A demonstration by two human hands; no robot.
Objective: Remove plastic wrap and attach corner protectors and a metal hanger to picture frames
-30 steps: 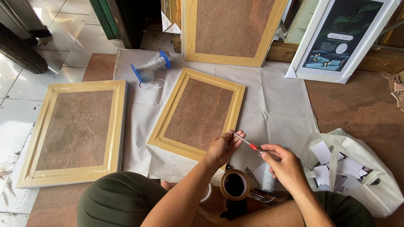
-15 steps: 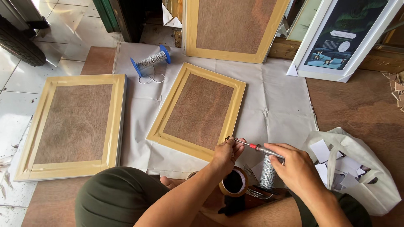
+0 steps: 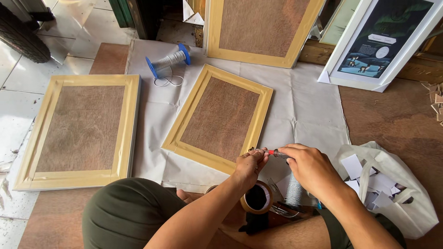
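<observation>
Compared with the frame half a second earlier: both hands nearly unchanged in place, pressed slightly closer together over the near right corner of the centre frame (image 3: pixel 219 119); view shifted only a little.

Left hand (image 3: pixel 249 166): forearm raised from the near left, fingers curled shut, tips pinching a small dark metal part (image 3: pixel 252 149), possibly a hook or ring; too small to identify. Right hand (image 3: pixel 310 168): forearm entering from the near right, fingers closed around a thin red-handled tool (image 3: pixel 272 151), probably a small screwdriver, tip aimed left and meeting the pinched part.

Directly below the hands: brown packing-tape roll (image 3: pixel 256 198) beside a wire spool (image 3: pixel 293 191) standing near the knee. Just right of the right wrist: white bag of paper cards (image 3: pixel 392 189).

Centre frame lying back-up on white paper sheet (image 3: pixel 300 110), tilted, near edge touching neither hand. Second frame (image 3: pixel 80 129) flat at the left, well apart. Third frame (image 3: pixel 260 27) propped at the far side. Blue-flanged wire spool (image 3: pixel 168 62) far left on the sheet. White framed picture (image 3: pixel 383 41) leaning at the far right. Open sheet between centre frame and bag; bare brown board at the right.
</observation>
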